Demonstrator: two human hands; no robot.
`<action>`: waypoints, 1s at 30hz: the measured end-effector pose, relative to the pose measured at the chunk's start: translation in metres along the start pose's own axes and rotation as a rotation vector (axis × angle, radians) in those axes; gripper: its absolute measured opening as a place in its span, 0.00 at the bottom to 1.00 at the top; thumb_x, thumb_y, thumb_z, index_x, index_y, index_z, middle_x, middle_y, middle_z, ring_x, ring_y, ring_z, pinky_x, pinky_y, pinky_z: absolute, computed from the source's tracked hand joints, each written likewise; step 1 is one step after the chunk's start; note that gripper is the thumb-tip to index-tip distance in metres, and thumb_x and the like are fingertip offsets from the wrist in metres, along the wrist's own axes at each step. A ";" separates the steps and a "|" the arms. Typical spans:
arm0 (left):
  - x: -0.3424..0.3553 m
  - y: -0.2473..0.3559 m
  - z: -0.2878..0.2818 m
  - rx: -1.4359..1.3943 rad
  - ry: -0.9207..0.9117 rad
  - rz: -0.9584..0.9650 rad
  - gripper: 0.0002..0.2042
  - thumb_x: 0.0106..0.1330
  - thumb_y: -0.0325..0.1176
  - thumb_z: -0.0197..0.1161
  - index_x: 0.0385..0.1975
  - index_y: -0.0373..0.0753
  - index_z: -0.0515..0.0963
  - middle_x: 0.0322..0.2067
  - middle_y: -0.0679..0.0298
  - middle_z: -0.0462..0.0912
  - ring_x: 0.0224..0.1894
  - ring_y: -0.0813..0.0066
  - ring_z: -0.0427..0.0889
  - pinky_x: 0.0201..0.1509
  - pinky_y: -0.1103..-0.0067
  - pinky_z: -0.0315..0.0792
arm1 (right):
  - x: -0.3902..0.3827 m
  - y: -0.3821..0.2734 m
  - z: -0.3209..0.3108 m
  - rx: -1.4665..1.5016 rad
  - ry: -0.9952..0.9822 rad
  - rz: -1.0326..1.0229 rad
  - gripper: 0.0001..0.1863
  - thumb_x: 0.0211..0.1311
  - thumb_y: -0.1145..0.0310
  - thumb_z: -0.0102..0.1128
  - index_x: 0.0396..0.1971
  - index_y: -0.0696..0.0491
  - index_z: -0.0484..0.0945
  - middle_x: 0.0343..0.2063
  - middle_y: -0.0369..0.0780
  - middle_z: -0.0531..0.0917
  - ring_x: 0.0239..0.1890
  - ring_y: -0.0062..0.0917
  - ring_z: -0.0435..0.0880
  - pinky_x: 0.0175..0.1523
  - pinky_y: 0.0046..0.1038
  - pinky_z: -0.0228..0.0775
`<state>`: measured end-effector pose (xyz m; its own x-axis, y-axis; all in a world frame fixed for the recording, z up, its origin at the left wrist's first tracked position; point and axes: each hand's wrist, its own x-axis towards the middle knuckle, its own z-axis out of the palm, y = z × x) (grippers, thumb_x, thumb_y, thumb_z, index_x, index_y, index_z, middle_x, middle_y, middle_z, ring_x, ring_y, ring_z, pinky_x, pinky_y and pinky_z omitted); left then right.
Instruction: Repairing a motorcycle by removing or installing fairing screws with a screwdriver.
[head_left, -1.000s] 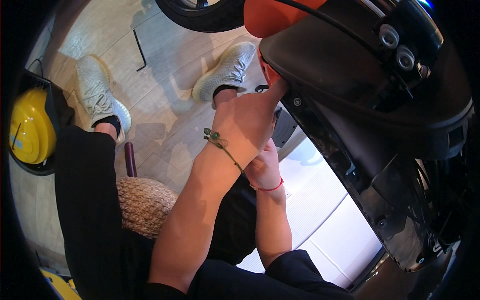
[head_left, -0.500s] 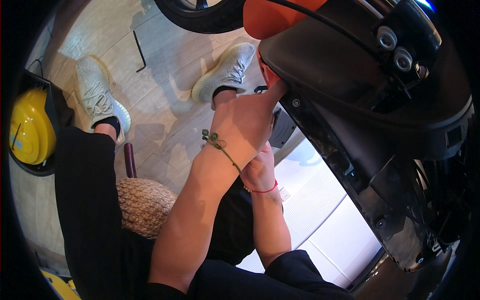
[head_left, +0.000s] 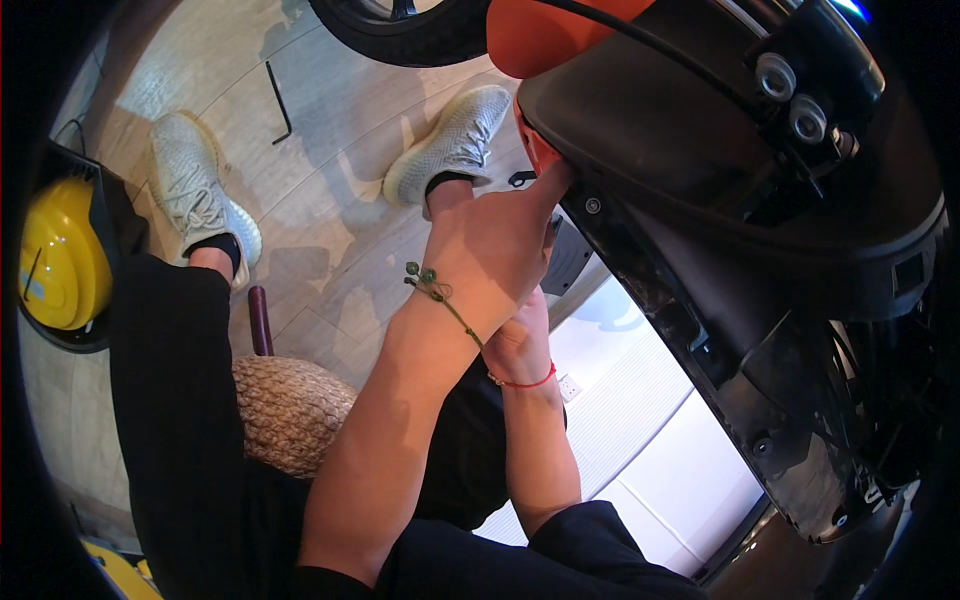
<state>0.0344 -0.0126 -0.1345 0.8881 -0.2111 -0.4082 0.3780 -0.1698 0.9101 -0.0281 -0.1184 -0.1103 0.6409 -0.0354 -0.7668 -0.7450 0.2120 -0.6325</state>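
My left hand (head_left: pixel 490 235), with a green cord bracelet, reaches to the lower edge of a dark motor scooter panel (head_left: pixel 650 130). One outstretched digit presses there beside an orange-red strip (head_left: pixel 535 145); the other fingers curl under, and what they hold, if anything, is hidden. Below and partly behind it is my right hand (head_left: pixel 520 335), with a red string bracelet. Its fingers are covered by my left hand, so its grip cannot be made out. A round fastener (head_left: pixel 592 206) sits in the panel just right of my left hand.
An L-shaped hex key (head_left: pixel 278 103) lies on the wood-look floor, near my shoes (head_left: pixel 195 180). A black tyre (head_left: pixel 410 40) is at the top. To the left is a yellow rounded object (head_left: pixel 65 255) in a black holder. A woven seat (head_left: pixel 290 415) is under me.
Both hands stay at nearly the same place by the panel edge. Only a very slight shift of the wrists shows.
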 end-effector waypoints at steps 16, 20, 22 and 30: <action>-0.002 -0.006 0.009 -0.081 0.084 0.033 0.13 0.62 0.33 0.50 0.47 0.47 0.67 0.25 0.50 0.75 0.29 0.48 0.76 0.31 0.62 0.70 | 0.004 0.006 -0.004 -0.097 0.007 -0.075 0.18 0.53 0.78 0.59 0.45 0.60 0.69 0.43 0.39 0.77 0.45 0.21 0.75 0.50 0.23 0.67; -0.005 -0.001 0.003 -0.095 0.066 0.017 0.14 0.60 0.31 0.51 0.47 0.46 0.67 0.26 0.50 0.75 0.30 0.49 0.75 0.32 0.62 0.70 | 0.008 0.000 0.005 -0.047 -0.003 -0.086 0.21 0.53 0.79 0.58 0.48 0.60 0.67 0.45 0.38 0.75 0.46 0.21 0.74 0.51 0.23 0.65; -0.009 0.001 0.005 -0.151 0.147 0.075 0.15 0.58 0.28 0.53 0.46 0.45 0.68 0.27 0.52 0.75 0.30 0.50 0.76 0.31 0.63 0.70 | 0.006 -0.001 0.006 -0.065 0.024 -0.061 0.21 0.53 0.79 0.57 0.49 0.60 0.66 0.45 0.38 0.74 0.47 0.21 0.73 0.52 0.23 0.65; -0.013 -0.001 -0.001 -0.040 0.194 0.145 0.18 0.53 0.24 0.55 0.46 0.42 0.67 0.30 0.54 0.77 0.32 0.56 0.78 0.33 0.68 0.72 | 0.001 -0.002 0.010 -0.134 -0.011 -0.052 0.22 0.55 0.77 0.56 0.51 0.60 0.65 0.47 0.37 0.73 0.48 0.20 0.71 0.52 0.22 0.64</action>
<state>0.0225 -0.0090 -0.1302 0.9659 -0.0409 -0.2556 0.2498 -0.1121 0.9618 -0.0246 -0.1089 -0.1086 0.6805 -0.0325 -0.7320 -0.7285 0.0774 -0.6807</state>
